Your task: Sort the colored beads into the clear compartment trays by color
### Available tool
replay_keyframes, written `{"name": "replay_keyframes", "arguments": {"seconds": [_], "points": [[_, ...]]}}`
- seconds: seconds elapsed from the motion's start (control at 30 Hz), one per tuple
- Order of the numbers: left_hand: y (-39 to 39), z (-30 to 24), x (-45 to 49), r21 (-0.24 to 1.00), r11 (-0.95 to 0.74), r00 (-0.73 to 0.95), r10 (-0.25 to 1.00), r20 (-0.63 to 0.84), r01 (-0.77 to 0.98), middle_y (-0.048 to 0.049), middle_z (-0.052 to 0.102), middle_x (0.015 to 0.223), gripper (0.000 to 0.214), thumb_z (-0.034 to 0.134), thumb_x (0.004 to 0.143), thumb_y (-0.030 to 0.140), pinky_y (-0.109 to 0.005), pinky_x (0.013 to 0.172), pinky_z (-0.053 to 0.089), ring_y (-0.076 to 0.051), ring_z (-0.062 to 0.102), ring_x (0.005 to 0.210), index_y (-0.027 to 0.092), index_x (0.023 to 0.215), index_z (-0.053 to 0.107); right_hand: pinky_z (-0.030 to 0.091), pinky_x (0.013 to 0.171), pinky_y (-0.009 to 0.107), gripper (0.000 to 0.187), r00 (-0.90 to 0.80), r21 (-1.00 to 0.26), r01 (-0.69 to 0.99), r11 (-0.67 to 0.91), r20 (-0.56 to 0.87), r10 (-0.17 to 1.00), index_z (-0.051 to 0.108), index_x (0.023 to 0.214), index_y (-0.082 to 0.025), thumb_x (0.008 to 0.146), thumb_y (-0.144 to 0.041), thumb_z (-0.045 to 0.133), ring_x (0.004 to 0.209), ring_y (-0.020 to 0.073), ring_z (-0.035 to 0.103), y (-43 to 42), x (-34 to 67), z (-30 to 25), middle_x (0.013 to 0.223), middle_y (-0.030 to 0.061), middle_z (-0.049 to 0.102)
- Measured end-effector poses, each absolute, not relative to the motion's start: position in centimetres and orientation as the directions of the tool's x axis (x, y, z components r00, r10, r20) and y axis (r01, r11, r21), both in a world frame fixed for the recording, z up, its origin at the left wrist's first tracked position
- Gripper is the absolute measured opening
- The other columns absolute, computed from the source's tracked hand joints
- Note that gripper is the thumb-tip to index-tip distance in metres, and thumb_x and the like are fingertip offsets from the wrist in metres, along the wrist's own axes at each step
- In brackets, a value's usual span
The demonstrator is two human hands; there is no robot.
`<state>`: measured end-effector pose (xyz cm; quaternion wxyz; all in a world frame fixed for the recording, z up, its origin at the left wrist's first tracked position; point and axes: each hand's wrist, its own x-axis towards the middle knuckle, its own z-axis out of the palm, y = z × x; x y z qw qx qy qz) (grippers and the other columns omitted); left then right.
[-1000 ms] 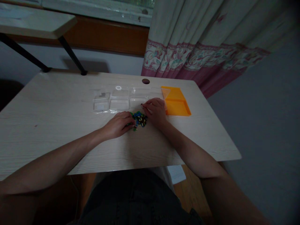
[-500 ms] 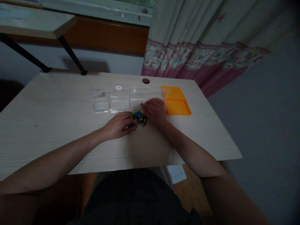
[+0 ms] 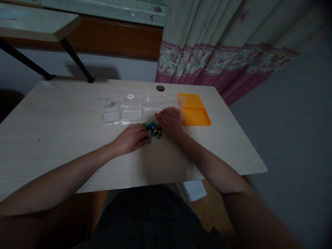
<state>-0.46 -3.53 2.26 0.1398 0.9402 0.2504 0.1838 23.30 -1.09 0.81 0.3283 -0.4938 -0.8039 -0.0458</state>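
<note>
The pile of small multicoloured pieces [image 3: 155,130] lies loose on the wood-grain table [image 3: 166,162]. At its left edge the left hand [image 3: 132,138] rests with fingers curled inward, probably to hem in strays; whether they grip any, I cannot tell. At the pile's far right, the right hand [image 3: 171,121] has thumb and forefinger pinched on what seems, in this dim light, a tiny dark piece [image 3: 156,114]. Open clear plastic boxes [image 3: 131,114] line up beyond the pile and an open orange box [image 3: 196,117] sits to its right, all presumably set for short reaches.
</note>
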Motion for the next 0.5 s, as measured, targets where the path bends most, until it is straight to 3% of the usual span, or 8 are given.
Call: {"name": "replay_keyframes", "arguments": {"seconds": [0.5], "points": [[-3.58,1.93,-0.33,0.33,-0.831,0.794,0.54,0.28,0.448,-0.0087,0.059,0.094,0.024,0.046,0.097,0.031,-0.036,0.082,0.043,-0.022,0.054,0.091,0.017,0.097,0.064,0.035,0.099,0.039,0.02,-0.313,-0.247,0.807,0.536,0.591,0.743,0.074,0.095,-0.027,0.094,-0.035,0.056,0.104,0.0206,0.054,-1.02,23.3,0.65,0.097,0.0032,0.069]]}}
